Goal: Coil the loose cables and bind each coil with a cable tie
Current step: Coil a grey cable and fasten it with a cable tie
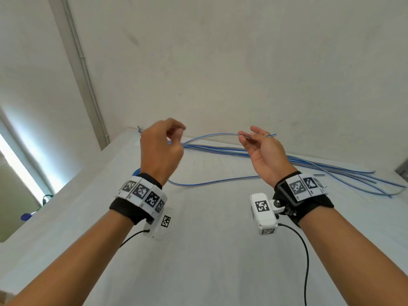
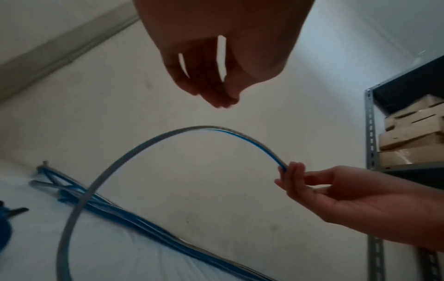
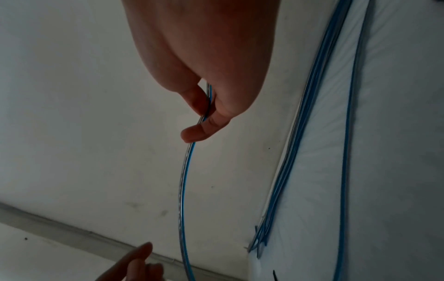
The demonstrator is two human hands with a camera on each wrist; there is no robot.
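Note:
A bundle of loose blue-and-clear cables (image 1: 220,149) lies on the white table (image 1: 209,239) along the wall. My right hand (image 1: 247,136) pinches one cable (image 1: 216,134) near its end between thumb and fingers, raised above the table. In the right wrist view that pinch (image 3: 207,110) is plain, and the cable (image 3: 183,180) arcs away below it. My left hand (image 1: 176,133) hovers to the left with fingers loosely curled. The left wrist view shows its fingertips (image 2: 223,102) apart from the cable arc (image 2: 149,140), holding nothing.
A grey metal shelf (image 2: 370,133) with cardboard boxes (image 2: 413,133) stands at the right. The table's left edge (image 1: 66,195) drops off beside a window. A small black strip (image 2: 16,211) lies near the bundle's end. Blue loops (image 1: 136,172) show behind my left wrist.

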